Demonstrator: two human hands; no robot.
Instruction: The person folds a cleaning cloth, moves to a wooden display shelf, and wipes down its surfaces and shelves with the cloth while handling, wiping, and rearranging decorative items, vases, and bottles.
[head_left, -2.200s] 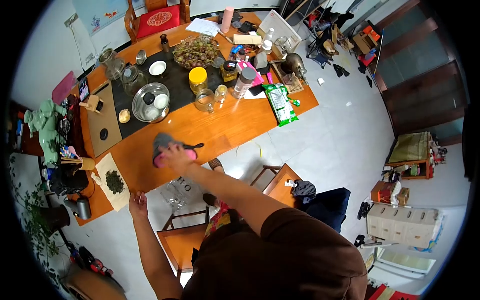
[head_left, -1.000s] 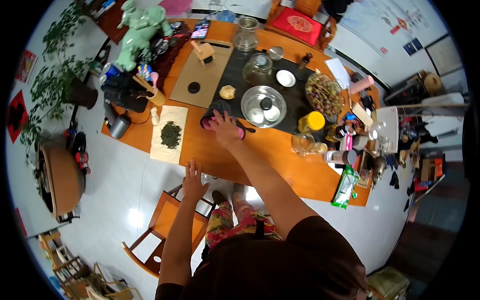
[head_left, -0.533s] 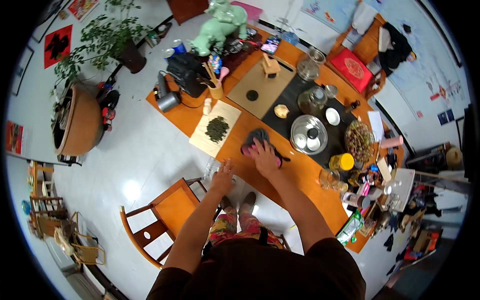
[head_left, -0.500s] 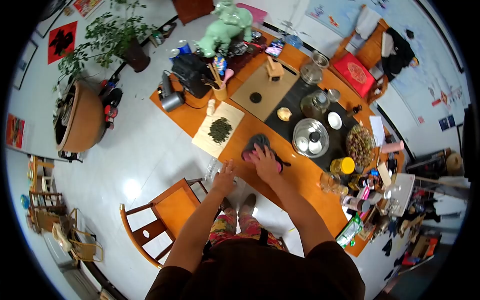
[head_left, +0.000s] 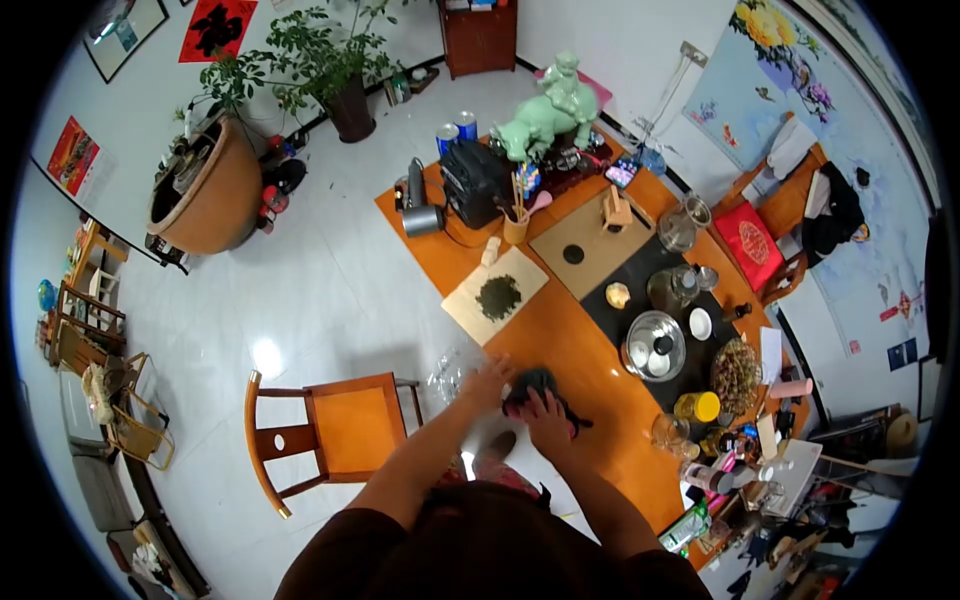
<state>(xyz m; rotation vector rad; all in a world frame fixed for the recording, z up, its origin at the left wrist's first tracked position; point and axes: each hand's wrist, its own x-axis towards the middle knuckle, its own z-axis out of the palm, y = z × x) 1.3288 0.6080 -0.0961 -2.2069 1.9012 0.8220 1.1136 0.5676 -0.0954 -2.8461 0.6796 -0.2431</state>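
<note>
My right hand (head_left: 547, 418) is on a dark grey and pink cloth bundle (head_left: 534, 385) at the near edge of the table, its fingers bent over the fabric. A dark strap or tail of the bundle trails to the right. My left hand (head_left: 487, 382) is just left of the bundle, slightly blurred, with its fingers stretched towards the table edge. A crumpled clear plastic piece (head_left: 450, 372) shows beside the left hand; whether they touch is unclear. Farther along the table, dark green tea leaves (head_left: 498, 297) lie on a pale sheet (head_left: 465, 308).
The wooden table (head_left: 600, 385) carries a steel bowl (head_left: 653, 346), glass jars (head_left: 672, 288), a yellow-lidded jar (head_left: 697, 406), a hair dryer (head_left: 422, 218), a black bag (head_left: 471, 183) and a green statue (head_left: 548, 118). A wooden chair (head_left: 358, 425) stands left of me.
My view has swung, so the table sits farther right and lower. The left hand has moved closer to the bundle. My right hand stays on the bundle.
</note>
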